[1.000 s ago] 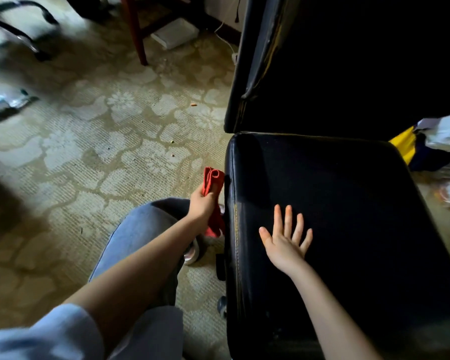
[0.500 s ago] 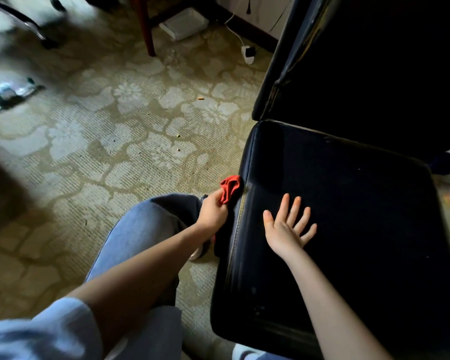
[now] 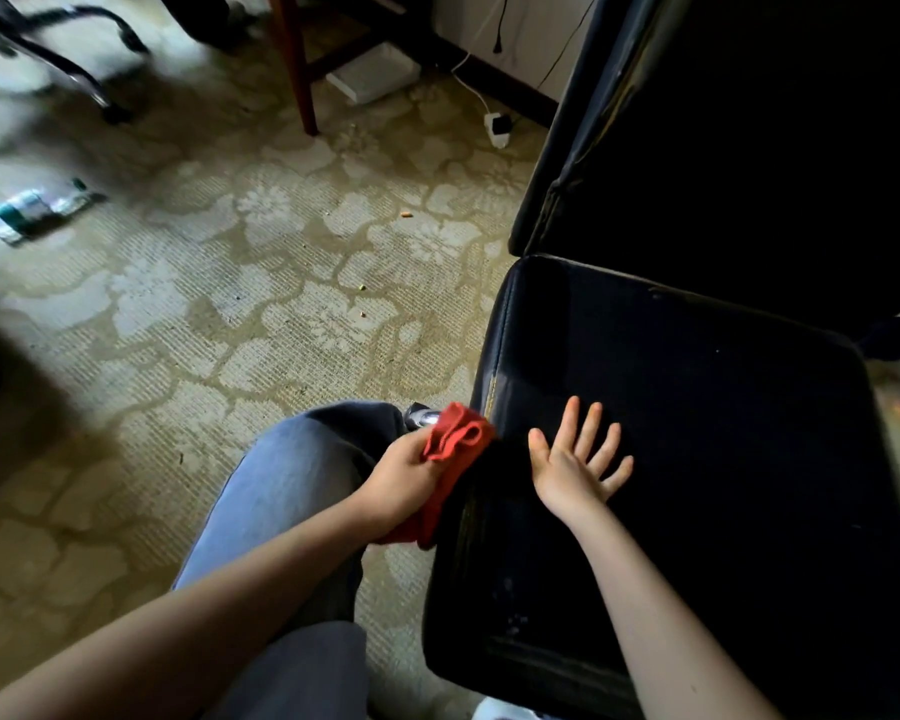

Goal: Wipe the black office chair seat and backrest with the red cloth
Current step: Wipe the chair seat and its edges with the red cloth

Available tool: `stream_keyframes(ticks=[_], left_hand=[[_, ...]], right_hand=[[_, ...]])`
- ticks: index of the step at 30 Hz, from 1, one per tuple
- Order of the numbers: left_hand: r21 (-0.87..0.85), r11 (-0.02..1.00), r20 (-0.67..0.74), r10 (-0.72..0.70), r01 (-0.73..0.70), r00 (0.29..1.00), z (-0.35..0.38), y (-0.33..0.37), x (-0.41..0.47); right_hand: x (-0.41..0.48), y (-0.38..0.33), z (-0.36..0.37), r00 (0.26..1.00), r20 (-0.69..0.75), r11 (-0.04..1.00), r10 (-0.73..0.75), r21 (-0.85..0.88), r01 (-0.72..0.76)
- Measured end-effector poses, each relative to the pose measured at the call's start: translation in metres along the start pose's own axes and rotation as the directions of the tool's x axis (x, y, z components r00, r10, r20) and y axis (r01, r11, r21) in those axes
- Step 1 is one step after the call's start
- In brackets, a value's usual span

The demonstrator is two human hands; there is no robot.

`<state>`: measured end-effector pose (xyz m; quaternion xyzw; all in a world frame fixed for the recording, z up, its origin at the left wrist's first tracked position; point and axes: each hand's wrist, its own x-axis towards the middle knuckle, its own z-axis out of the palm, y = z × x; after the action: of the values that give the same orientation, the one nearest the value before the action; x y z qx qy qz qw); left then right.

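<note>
One red cloth runs lengthwise along the seat edge.

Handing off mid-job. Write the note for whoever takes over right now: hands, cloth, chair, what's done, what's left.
Left hand grips the bunched red cloth at the left side edge of the black padded chair seat.
Right hand lies flat, fingers spread, on the seat top near that edge.
Done: nothing in view shows wiped areas.
Left: likely seat top and the black backrest, which neither hand touches.
</note>
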<state>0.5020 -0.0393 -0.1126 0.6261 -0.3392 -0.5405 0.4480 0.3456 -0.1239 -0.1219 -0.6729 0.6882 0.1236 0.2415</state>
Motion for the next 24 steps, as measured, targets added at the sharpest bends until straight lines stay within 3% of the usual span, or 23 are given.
stream_keyframes(ticks=[3,5,7,11,16,24], left_hand=[[-0.360,0.931,-0.190,-0.142,0.066,0.971,0.009,0.012,0.022],[-0.470,0.880,-0.224,-0.188,0.063,0.956,0.009,0.017,0.037],[-0.470,0.880,-0.249,-0.199,0.062,0.948,0.010,0.015,0.055],[-0.288,0.956,-0.314,-0.153,0.059,0.937,0.020,0.011,0.088],[-0.112,0.984,-0.310,0.097,-0.137,0.946,0.027,0.012,0.104],[0.343,0.910,-0.127,0.289,-0.232,0.949,0.012,0.002,0.100]], right_hand=[[0.001,-0.002,-0.001,1.000,0.005,1.000,-0.009,0.008,0.009],[0.001,-0.001,-0.001,1.000,0.011,1.000,-0.002,0.008,0.002],[0.001,0.001,0.000,1.000,0.015,1.000,0.002,0.002,-0.002],[0.001,0.000,0.001,1.000,0.015,1.000,0.003,0.010,-0.003],[0.006,-0.004,-0.002,1.000,-0.001,1.000,0.011,-0.006,-0.011],[0.004,-0.003,0.000,1.000,-0.005,1.000,0.018,-0.018,-0.018]])
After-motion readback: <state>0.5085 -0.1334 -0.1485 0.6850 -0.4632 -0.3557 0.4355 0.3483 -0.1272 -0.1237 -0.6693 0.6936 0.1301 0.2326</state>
